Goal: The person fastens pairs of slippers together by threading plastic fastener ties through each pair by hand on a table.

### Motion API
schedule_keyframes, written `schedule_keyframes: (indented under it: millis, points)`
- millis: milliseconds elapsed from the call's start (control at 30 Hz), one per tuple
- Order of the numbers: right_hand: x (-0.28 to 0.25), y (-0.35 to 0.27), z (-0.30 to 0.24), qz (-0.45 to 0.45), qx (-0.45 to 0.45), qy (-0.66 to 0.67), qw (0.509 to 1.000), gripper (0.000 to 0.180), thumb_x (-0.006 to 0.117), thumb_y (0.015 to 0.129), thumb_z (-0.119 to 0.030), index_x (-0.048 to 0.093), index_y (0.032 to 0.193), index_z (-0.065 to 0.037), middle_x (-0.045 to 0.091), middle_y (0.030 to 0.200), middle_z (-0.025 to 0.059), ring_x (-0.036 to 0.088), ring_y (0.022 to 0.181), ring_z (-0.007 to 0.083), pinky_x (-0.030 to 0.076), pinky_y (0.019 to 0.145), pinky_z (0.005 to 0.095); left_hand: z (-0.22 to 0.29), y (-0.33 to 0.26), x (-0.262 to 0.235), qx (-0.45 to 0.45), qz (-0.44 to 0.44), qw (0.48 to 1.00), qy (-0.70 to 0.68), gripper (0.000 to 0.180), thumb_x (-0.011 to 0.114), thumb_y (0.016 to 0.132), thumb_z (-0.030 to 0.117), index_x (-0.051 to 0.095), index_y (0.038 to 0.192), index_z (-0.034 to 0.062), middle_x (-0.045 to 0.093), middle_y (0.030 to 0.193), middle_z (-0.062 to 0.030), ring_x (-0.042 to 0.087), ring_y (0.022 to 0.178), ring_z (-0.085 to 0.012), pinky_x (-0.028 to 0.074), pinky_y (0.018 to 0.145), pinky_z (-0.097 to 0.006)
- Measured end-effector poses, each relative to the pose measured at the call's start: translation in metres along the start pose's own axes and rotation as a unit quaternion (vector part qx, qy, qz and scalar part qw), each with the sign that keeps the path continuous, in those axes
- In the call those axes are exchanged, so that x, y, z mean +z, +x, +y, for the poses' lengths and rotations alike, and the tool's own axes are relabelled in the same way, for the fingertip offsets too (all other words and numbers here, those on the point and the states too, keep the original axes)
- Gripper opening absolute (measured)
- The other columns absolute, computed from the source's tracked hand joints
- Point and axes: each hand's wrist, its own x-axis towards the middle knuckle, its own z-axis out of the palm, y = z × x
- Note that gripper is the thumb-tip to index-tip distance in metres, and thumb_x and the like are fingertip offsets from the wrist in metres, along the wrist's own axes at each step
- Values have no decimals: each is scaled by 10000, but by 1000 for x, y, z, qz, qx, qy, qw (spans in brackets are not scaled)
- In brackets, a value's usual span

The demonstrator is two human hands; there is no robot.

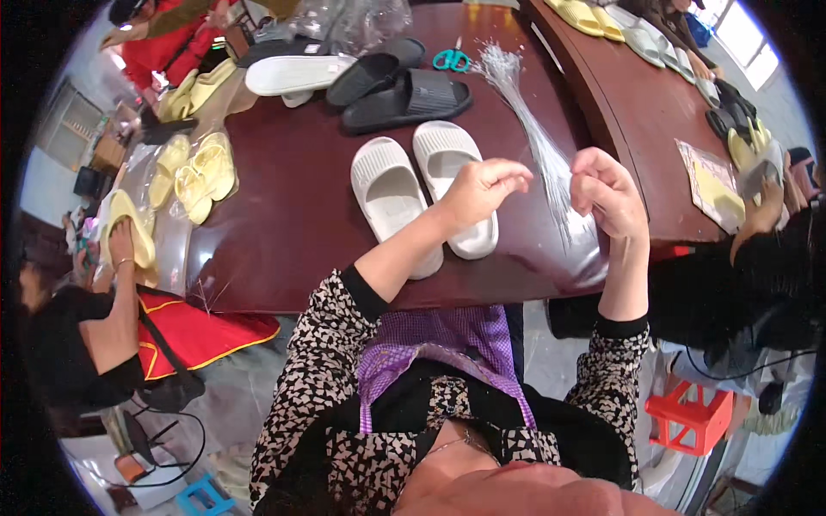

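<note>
The left hand (478,191) and right hand (607,191) are pinching one thin plastic tie (544,163) between them, each grip pressed together on it. Pulling it slowly is better, I think. At twelve o'clock, white slippers (422,193) are lying on the dark red tabletop (292,206); farther, black slippers (397,86) and scissors (451,59).

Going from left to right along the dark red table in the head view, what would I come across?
Yellow slippers → white slipper pair → left hand → bundle of thin silvery ties → right hand → yellow slipper on a printed sheet.
</note>
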Motion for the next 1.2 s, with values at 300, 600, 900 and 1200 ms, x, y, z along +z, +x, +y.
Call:
schedule_keyframes:
  millis: [300,600,900,1200]
  points:
    - [7,23,36,73,-12,-188,979,183,544,891,-92,592,1047,-11,609,828,6,542,712,74,440,644,210,39,-33,-29,-130,112,981,-89,216,480,935,126,626,974,-27,547,627,-14,521,591,-71,424,570,-205]
    - [58,36,40,-59,-127,-315,939,282,546,851,-6,546,1133,-7,622,969,116,590,816,175,480,721,283,54,-28,-31,-129,174,915,-341,198,487,924,117,603,992,-28,559,643,-43,521,561,-109,463,566,-256]
    - [34,41,66,16,-114,-396,911,364,592,798,-3,539,1159,-14,600,956,138,568,782,213,467,719,304,55,-36,-33,-138,173,906,-361,207,463,937,120,580,1014,-32,561,628,-53,553,566,-142,480,578,-267]
    - [-9,50,88,148,-67,-587,793,458,545,788,-41,461,1238,-27,547,1182,194,503,1099,373,387,941,438,79,-40,-46,-109,207,892,-387,199,448,942,121,580,990,-19,499,570,-26,486,517,-130,422,529,-276]
